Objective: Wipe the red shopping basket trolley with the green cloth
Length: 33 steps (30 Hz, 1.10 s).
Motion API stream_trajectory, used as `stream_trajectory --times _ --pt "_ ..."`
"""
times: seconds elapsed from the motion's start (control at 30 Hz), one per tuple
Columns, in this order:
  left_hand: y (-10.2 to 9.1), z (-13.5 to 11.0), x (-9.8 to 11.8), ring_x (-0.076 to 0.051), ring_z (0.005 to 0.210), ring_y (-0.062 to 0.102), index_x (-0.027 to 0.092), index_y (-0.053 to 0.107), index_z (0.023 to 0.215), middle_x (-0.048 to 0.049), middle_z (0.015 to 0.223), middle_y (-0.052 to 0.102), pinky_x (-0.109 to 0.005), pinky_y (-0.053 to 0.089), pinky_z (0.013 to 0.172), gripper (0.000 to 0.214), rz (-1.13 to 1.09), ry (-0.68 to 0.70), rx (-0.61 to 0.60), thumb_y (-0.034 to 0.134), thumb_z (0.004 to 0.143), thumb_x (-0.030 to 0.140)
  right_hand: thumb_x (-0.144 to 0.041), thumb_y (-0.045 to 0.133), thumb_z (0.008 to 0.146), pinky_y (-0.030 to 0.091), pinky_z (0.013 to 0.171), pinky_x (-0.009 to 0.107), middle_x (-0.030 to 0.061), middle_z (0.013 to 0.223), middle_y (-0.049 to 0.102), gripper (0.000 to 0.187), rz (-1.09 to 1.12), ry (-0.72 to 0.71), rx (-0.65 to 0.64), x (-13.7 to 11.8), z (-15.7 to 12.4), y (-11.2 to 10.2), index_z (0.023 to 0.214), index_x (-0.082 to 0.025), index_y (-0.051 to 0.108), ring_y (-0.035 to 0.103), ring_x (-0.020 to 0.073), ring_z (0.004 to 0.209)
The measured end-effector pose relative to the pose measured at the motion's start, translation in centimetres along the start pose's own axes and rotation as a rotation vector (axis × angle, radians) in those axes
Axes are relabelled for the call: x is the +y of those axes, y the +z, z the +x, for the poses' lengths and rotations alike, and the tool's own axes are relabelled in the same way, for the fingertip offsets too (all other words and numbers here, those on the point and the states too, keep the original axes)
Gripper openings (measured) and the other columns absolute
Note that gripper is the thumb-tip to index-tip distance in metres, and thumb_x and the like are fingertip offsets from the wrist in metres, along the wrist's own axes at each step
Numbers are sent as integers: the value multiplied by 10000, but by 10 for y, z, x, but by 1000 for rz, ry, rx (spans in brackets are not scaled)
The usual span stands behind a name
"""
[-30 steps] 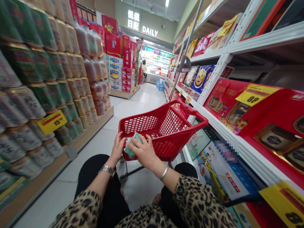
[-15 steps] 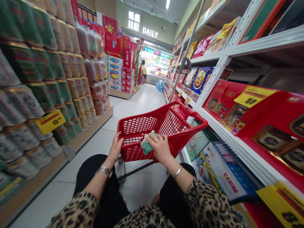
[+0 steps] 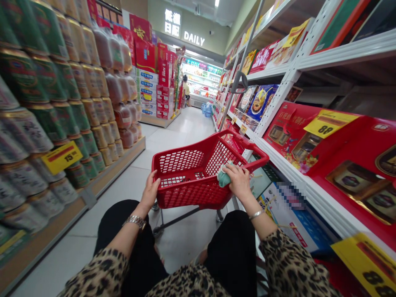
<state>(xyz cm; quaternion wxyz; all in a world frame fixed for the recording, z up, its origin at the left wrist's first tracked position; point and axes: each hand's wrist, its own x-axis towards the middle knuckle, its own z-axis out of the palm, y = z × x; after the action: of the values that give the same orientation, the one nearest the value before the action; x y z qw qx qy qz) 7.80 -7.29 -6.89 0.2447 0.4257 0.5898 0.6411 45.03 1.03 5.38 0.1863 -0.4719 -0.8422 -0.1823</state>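
A red plastic shopping cart (image 3: 185, 196) with a lattice basket stands in front of my knees. My left hand (image 3: 150, 190) grips the basket's near left corner, thumb inside the rim and fingers around the outside. On the near rim, towards the handle end, my right hand (image 3: 238, 180) is closed on a pale green cloth (image 3: 223, 178), which is bunched over the edge. The cart's handle (image 3: 261, 159) rises just beyond that hand to the right. The basket's visible inside holds no goods.
Stacked drink cans (image 3: 52, 78) on a low platform line the left side. White shelving (image 3: 278, 88) with boxed goods (image 3: 328, 152) runs close along the right. A person (image 3: 187, 91) is far down the tiled aisle (image 3: 182, 123), near lit cooler shelves.
My right hand has slid the cloth to the right along the near rim, from about its middle towards the handle end. My left hand keeps its hold on the corner.
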Motion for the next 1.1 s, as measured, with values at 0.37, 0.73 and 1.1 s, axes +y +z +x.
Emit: stream_trajectory --times 0.37,0.73,1.1 --pt "2 11 -5 -292 1514 414 234 525 1436 -131 1604 462 -485 278 1313 604 -3 -30 -8 587 906 516 -52 543 821 308 1066 468 32 1445 680 550 -12 93 24 18 9 0 1258 -320 741 509 300 1301" --pt "-17 49 -3 -304 1572 330 204 534 1469 -145 1636 440 -497 198 1333 647 151 -47 -1 544 891 496 -101 559 843 328 1071 462 73 1341 697 490 57 -6 19 -14 19 7 1257 -296 733 479 313 1192" --pt "35 29 76 -392 1298 593 190 672 1319 -197 1357 677 -641 304 1211 482 637 210 10 476 946 423 -135 627 901 357 936 410 82 1164 698 286 71 -45 -106 -99 41 -7 1136 -257 734 515 266 1026"
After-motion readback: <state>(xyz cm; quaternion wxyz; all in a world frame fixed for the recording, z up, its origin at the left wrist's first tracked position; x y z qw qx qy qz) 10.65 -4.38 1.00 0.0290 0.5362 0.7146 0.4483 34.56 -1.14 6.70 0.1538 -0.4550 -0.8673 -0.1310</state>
